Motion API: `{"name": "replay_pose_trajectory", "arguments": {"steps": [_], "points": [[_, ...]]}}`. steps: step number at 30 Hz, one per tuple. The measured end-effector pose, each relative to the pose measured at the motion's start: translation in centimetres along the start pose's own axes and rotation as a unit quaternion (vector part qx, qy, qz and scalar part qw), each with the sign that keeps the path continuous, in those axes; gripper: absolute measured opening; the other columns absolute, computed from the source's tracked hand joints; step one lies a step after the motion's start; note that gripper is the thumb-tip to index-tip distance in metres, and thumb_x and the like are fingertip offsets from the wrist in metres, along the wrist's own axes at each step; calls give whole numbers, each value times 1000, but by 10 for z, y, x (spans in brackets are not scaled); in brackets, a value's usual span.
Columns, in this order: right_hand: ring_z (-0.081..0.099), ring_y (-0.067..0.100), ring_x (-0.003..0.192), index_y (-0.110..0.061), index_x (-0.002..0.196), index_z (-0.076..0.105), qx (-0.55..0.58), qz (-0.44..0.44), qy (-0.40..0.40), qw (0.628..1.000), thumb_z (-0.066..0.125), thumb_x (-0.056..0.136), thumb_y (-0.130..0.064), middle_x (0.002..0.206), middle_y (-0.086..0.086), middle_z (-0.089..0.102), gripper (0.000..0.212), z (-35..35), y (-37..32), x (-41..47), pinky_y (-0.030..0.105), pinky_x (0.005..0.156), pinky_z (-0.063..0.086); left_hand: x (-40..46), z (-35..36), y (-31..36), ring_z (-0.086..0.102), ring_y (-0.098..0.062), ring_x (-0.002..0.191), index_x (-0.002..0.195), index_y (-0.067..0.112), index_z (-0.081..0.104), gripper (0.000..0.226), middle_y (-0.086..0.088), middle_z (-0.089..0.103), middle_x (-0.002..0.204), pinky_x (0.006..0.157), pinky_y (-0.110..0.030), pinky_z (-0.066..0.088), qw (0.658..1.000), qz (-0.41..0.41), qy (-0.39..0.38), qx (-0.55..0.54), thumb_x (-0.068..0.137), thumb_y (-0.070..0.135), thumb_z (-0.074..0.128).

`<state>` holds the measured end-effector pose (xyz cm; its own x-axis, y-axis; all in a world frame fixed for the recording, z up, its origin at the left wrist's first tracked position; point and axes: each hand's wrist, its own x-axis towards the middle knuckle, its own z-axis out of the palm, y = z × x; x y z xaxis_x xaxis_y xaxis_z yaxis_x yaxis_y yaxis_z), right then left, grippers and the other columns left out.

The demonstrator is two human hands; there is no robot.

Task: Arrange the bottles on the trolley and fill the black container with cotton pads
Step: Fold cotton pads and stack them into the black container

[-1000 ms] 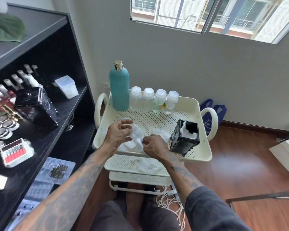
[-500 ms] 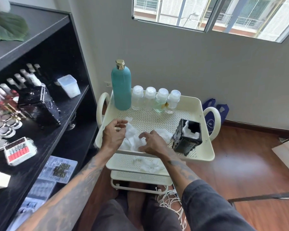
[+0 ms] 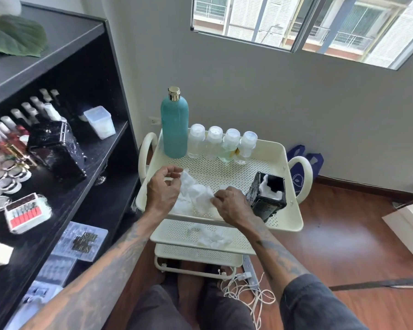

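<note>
A cream trolley (image 3: 289, 215) stands in front of me. On its top tray, along the back, a tall teal bottle (image 3: 174, 129) stands beside several small clear bottles (image 3: 223, 145). A black container (image 3: 267, 196) with white cotton in it stands at the tray's right. A heap of white cotton pads (image 3: 196, 196) lies at the tray's front left. My left hand (image 3: 163, 189) pinches pads at the heap's left side. My right hand (image 3: 229, 206) grips pads at its right side, just left of the container.
A black shelf unit (image 3: 86, 177) stands at the left with a black box (image 3: 55, 148), cosmetic bottles, jars and a clear tub (image 3: 99, 122). More cotton (image 3: 212, 236) lies on the trolley's middle tray. White cables (image 3: 243, 289) lie on the wood floor below.
My left hand dropped toward the heap, then lifted slightly with pads pinched. My right hand stayed on the heap's right side. The view shifted a little.
</note>
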<state>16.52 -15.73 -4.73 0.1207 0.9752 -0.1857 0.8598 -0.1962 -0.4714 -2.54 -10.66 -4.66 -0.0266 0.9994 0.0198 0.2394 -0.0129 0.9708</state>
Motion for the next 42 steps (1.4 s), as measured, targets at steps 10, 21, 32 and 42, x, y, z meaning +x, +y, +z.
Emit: {"name": "replay_pose_trajectory", "arguments": {"steps": [10,21,32,42], "points": [[64,24,93,-26,132,55,64,23,18,998,49,99,-37,117,9,63,35,-11,-7,-4,44,91,53,0,-9,6,71,-25,87,100,21,69,21,3,70,96,72,-34,60,1000,2,17,15,89,5,62],[65,24,74,-19,80,54,146,28,86,985,61,93,-39,89,7,63,24,-25,-19,-10,42,70,55,1,-13,6,70,-27,84,101,20,69,21,-1,70,98,74,-37,61,999,11,22,24,89,5,61],[60,26,84,-12,94,59,117,-38,126,984,55,97,-35,93,7,59,24,-57,-43,-12,39,72,52,3,-14,11,70,-26,92,105,18,68,21,-1,68,101,76,-40,62,1000,-6,21,-6,90,5,63],[61,8,47,-11,100,60,332,27,173,927,64,94,-26,80,5,65,17,-137,-1,-37,24,41,46,2,8,48,66,-31,103,113,7,66,23,-12,68,105,82,-52,60,998,17,-33,-49,91,1,65]]}}
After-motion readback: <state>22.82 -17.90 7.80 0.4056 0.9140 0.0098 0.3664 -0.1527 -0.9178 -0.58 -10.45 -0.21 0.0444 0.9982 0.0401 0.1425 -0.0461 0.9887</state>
